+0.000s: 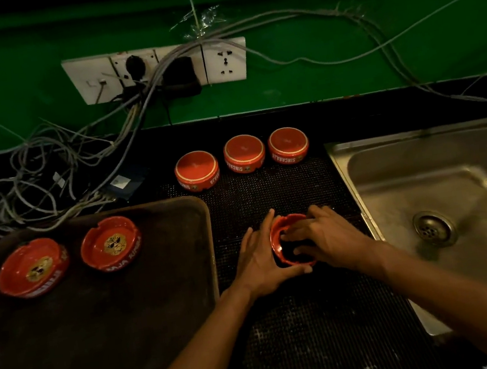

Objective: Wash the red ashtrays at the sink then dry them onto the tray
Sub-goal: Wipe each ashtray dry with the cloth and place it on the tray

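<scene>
Fingers of the right hand (321, 236) curl down into the bowl of a red ashtray (278, 242), the tips pressed against its inside as if rubbing or wiping it; whether a cloth lies under them is too dark to tell. The left hand (261, 256) cups the ashtray's outer wall from the tray side, fingers fairly straight along the rim and the thumb hooked under the near edge, so between them the two hands hold it tilted, its opening turned toward the right hand. It sits just above the black ribbed mat (301, 317), between the tray (172, 288) and the sink (459, 216), close beside the tray's right rim.

Outward from there, two ashtrays stand upright on the tray: one near its far left corner (33, 267), the other just to the right of it (109, 243), both well apart from the hands. These look finished. Beyond the tray's far right corner, three more ashtrays (242, 153) rest upside down in a row on the mat, apart from one another. Whether they are washed and draining or not yet washed cannot be told.

By that count the task looks under halfway: two set down, one in hand at what seems the drying step, three yet to reach the tray.
</scene>
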